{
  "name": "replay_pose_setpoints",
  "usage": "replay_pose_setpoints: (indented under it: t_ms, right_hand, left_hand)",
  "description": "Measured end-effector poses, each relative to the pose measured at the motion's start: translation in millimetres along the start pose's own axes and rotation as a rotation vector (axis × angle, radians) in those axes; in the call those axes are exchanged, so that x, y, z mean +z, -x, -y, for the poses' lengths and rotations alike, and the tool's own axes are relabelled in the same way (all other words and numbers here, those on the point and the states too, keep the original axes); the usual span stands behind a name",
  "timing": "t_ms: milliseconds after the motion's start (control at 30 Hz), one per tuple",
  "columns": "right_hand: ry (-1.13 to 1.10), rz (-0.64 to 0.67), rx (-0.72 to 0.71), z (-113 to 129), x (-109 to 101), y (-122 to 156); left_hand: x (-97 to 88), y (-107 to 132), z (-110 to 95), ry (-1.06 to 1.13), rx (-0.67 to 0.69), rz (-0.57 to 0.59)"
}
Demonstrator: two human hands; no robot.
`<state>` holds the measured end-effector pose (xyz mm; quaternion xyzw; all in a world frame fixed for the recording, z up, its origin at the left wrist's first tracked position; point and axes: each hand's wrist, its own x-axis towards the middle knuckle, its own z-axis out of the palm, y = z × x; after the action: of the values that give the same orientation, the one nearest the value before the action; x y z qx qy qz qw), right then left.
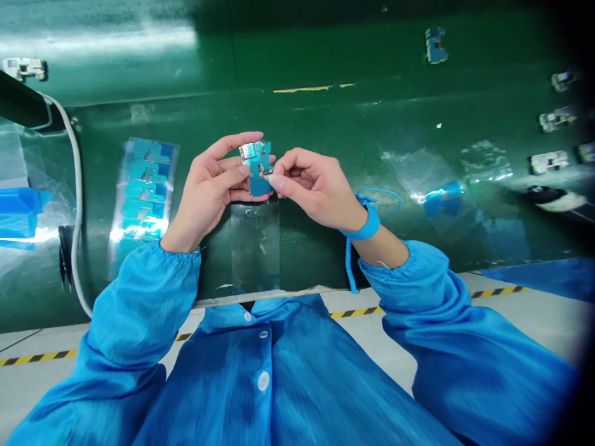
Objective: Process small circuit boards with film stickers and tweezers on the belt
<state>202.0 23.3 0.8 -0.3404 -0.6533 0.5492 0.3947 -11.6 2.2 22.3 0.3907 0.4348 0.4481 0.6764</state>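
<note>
- Blue, with silvery patches on its face: that is the circuit board point(256, 168), raised over the green worktop point(311, 251) in front of the person's chest, between the two hands.
- From where I stand, its long axis runs roughly away from the body, one short end towards the worker and the other towards the back of the bench.
- Left hand point(209, 179): wrapped around the board from its left side, thumb pressed on the face, other fingers at the ends and behind, pinching it.
- Right hand point(309, 179): turned inward from the opposite side, thumb and forefinger drawn together at the board's right edge. Whether a tiny part sits between them, I cannot tell.
- Both hands appear to touch the board, so neither is clearly nearer; it lies immediately left of the right fingertips.
- Beside the left forearm lies a row of blue boards point(145, 193); a blue strap point(369, 227) circles the right wrist.
</note>
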Motion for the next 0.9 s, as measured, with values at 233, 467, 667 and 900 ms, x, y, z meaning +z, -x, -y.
replay_pose_setpoints:
  t_ms: [233, 467, 667, 900]
  right_hand:
    - [-0.003, -0.024, 0.106, 2.4, 2.9, 0.7]
    - [0.006, -0.037, 0.123, 1.8, 1.8, 1.3]
    - [-0.026, -0.045, 0.13, 5.3, 3.9, -0.6]
    - [-0.002, -0.06, 0.149, 5.7, 4.9, -0.6]
  left_hand:
    - [-1.6, -1.2, 4.2, -0.076, 0.078, 0.039]
    - [0.7, 1.5, -2.3, -0.073, 0.06, 0.037]
    - [1.1, 1.0, -1.3, -0.068, 0.06, 0.037]
    - [2.0, 2.3, -2.1, -0.097, 0.039, 0.028]
